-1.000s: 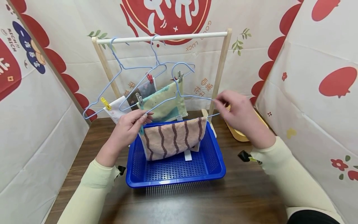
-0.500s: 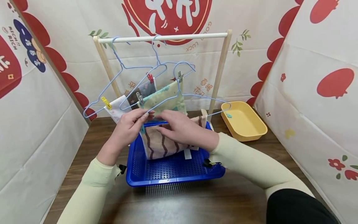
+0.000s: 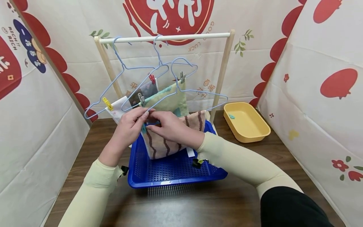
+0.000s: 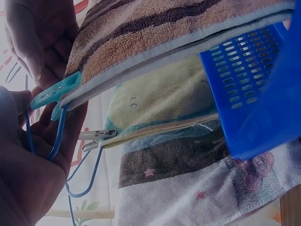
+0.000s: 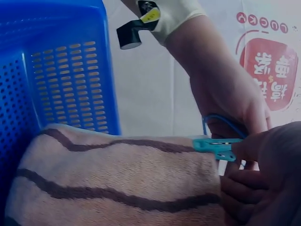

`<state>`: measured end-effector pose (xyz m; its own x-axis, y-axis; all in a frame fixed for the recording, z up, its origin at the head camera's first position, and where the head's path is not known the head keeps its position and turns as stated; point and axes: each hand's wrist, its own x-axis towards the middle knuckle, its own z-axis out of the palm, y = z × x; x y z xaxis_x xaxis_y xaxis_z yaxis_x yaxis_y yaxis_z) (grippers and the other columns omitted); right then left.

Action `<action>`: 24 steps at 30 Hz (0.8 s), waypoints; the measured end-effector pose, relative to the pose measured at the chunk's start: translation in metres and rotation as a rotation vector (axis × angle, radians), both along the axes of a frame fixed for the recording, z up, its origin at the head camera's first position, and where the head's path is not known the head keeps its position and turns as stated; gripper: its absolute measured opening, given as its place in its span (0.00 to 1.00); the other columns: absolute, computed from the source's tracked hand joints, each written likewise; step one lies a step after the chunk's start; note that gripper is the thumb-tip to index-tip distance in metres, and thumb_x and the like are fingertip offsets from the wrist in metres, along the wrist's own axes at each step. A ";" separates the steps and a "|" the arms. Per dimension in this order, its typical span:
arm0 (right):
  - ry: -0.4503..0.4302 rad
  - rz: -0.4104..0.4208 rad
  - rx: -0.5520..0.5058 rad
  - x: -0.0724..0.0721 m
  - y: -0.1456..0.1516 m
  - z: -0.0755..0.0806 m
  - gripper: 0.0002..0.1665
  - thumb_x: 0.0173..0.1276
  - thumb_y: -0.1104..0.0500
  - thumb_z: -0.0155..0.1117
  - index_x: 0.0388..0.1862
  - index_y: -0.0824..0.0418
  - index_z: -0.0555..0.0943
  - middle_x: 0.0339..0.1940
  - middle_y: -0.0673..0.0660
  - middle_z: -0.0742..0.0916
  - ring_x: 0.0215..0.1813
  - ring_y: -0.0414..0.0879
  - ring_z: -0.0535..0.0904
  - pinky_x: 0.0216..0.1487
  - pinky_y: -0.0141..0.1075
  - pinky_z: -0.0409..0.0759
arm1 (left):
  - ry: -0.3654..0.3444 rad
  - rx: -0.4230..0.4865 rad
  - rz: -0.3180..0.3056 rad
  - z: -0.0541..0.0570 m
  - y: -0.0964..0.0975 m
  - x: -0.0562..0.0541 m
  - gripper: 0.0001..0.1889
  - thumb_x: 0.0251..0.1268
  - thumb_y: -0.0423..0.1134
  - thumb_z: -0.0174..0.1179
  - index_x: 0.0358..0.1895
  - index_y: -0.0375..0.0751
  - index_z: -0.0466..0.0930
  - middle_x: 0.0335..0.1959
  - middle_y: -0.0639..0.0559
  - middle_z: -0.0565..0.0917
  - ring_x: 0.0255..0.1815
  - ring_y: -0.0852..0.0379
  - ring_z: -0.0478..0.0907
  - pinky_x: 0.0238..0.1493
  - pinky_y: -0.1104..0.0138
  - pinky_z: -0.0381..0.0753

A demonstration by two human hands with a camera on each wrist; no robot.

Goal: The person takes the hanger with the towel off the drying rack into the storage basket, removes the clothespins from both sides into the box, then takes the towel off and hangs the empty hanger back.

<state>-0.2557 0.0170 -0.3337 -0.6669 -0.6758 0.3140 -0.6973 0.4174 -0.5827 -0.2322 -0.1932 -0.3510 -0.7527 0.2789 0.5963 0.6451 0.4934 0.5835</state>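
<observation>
A blue wire hanger [image 3: 202, 91] carries a beige towel [image 3: 195, 121] with brown wavy stripes above a blue basket [image 3: 133, 176]. My left hand [image 3: 127, 124] pinches the hanger at its left end. A teal clothespin [image 4: 56, 92] clips the towel's corner to the wire beside that hand. My right hand [image 3: 171, 126] is at this same corner, its fingers curled. In the right wrist view, its thumb [image 5: 256, 146] overlaps the clothespin's handle end. The left wrist view shows a small gap there, so whether it pinches the clothespin I cannot tell.
Behind stands a wooden rack with a white rod [image 3: 193, 37]. Two more blue hangers hang from it with a green towel [image 3: 167, 97] and a white and grey towel [image 3: 117, 108], clipped by clothespins. At right sits a yellow tray [image 3: 245, 124] with a teal clothespin [image 3: 231, 116] inside.
My right hand has come left from the hanger's right end to the towel's left corner. The hanger's right side has risen slightly and shifted left. My left hand keeps its grip.
</observation>
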 end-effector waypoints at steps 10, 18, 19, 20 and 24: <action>-0.027 -0.040 -0.098 0.003 -0.014 -0.006 0.14 0.82 0.57 0.72 0.60 0.60 0.88 0.51 0.53 0.93 0.51 0.42 0.89 0.52 0.33 0.87 | 0.032 0.017 -0.005 -0.003 0.001 -0.003 0.14 0.89 0.35 0.56 0.62 0.39 0.90 0.56 0.49 0.90 0.56 0.53 0.84 0.57 0.64 0.80; -0.104 -0.054 -0.152 0.000 -0.016 -0.005 0.11 0.80 0.59 0.74 0.57 0.60 0.90 0.48 0.53 0.93 0.49 0.41 0.89 0.48 0.27 0.84 | 0.002 0.024 -0.006 0.000 0.003 -0.004 0.15 0.90 0.36 0.55 0.63 0.41 0.90 0.57 0.50 0.89 0.57 0.53 0.84 0.58 0.61 0.80; -0.110 -0.054 -0.153 0.000 -0.016 -0.005 0.11 0.80 0.58 0.74 0.56 0.59 0.90 0.48 0.53 0.93 0.49 0.41 0.89 0.48 0.27 0.84 | -0.001 0.024 -0.007 0.000 0.003 -0.004 0.15 0.90 0.36 0.55 0.63 0.41 0.90 0.57 0.50 0.89 0.58 0.53 0.84 0.58 0.60 0.80; -0.116 -0.056 -0.155 0.000 -0.016 -0.005 0.10 0.80 0.59 0.75 0.55 0.59 0.90 0.47 0.53 0.93 0.49 0.41 0.89 0.48 0.27 0.84 | -0.003 0.023 -0.006 0.000 0.003 -0.004 0.15 0.90 0.36 0.55 0.63 0.41 0.90 0.57 0.50 0.89 0.58 0.53 0.84 0.58 0.60 0.80; -0.125 -0.060 -0.167 0.000 -0.015 -0.003 0.09 0.78 0.58 0.76 0.53 0.59 0.91 0.44 0.52 0.94 0.46 0.40 0.89 0.46 0.27 0.84 | -0.009 0.025 -0.013 0.002 0.004 -0.003 0.15 0.90 0.36 0.56 0.63 0.42 0.91 0.58 0.50 0.89 0.60 0.53 0.83 0.61 0.58 0.80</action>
<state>-0.2557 0.0020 -0.3368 -0.7453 -0.5791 0.3305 -0.5920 0.3469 -0.7274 -0.2356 -0.1893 -0.3488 -0.7546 0.2738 0.5963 0.6459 0.4698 0.6017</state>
